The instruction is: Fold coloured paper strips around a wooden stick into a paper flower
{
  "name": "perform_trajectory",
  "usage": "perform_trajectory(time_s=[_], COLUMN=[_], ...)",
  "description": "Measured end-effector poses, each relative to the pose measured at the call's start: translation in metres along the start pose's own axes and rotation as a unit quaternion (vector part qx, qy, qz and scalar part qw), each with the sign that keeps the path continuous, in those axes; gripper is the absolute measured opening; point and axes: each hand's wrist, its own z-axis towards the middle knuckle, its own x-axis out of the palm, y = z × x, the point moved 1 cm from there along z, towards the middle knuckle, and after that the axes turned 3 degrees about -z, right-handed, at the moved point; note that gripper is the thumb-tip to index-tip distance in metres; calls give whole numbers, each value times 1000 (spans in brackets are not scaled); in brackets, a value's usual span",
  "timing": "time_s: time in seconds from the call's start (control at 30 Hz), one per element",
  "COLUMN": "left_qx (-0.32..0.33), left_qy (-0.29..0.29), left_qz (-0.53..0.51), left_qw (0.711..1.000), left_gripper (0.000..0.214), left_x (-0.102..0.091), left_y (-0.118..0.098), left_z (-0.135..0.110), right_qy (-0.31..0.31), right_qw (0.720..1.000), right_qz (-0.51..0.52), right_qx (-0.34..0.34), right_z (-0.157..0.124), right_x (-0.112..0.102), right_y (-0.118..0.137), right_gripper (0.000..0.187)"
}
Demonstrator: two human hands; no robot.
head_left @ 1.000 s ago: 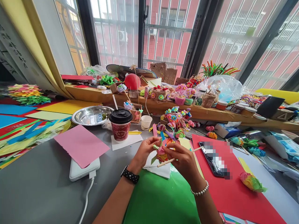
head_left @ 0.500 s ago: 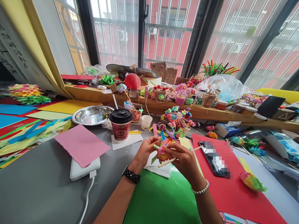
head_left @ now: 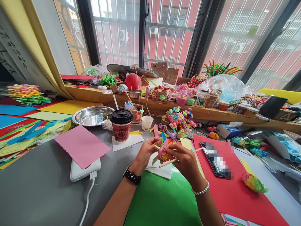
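Note:
My left hand (head_left: 146, 152), with a black watch on its wrist, and my right hand (head_left: 184, 160), with a pearl bracelet, meet over the table's middle. Between their fingertips sits a small multicoloured paper flower (head_left: 162, 153) with pink, orange and green bits. Both hands pinch it, fingers curled. A thin wooden stick (head_left: 178, 158) runs through my right hand's fingers toward the flower. Under the hands lie a white paper (head_left: 164, 172) and a green sheet (head_left: 160, 201).
A lidded red coffee cup (head_left: 121, 125) stands left of the hands, with a pink sheet (head_left: 81, 145) over a white power bank (head_left: 82, 172). A phone (head_left: 215, 159) rests on red card (head_left: 237, 191). A steel dish (head_left: 90, 116), paper flowers and craft clutter fill the sill.
Hardly anything differs; my hands stay on the paper flower with only tiny finger shifts.

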Motion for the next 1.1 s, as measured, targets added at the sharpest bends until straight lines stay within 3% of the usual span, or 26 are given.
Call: perform_trajectory(time_s=[0.1,0.2,0.27,0.4,0.5,0.67,0.8,1.0,1.1], left_qx=[49,124,178,258,314,397,420,401,422], left_qy=[-44,-112,-128,-124,-88,-55,-44,-18,-15], left_qz=[34,102,167,238,287,375,419,432,444], left_qw=[997,981,961,928,901,836,804,807,790], left_gripper=[23,22,20,14,4,12,13,15,15], left_x=[-7,-14,-13,4,17,23,21,21,21], left_y=[-6,-15,-20,-22,-17,-2,8,13,13], left_z=[3,2,-2,-14,-22,-25,-25,-27,-29], right_qy=[-17,-86,-123,-124,-125,-131,-107,-104,-100], right_qw=[998,982,970,969,971,967,966,950,942], right_qz=[-36,-96,-110,-57,-37,-3,57,126,154], right_qx=[47,137,181,205,202,216,227,267,281], right_z=[1,0,-1,0,1,4,6,6,5], right_x=[-3,-10,-14,-15,-14,-18,-20,-17,-16], right_y=[-3,-8,-10,-11,-10,-5,-1,-4,-6], right_gripper=[21,18,17,17,17,15,15,20,21])
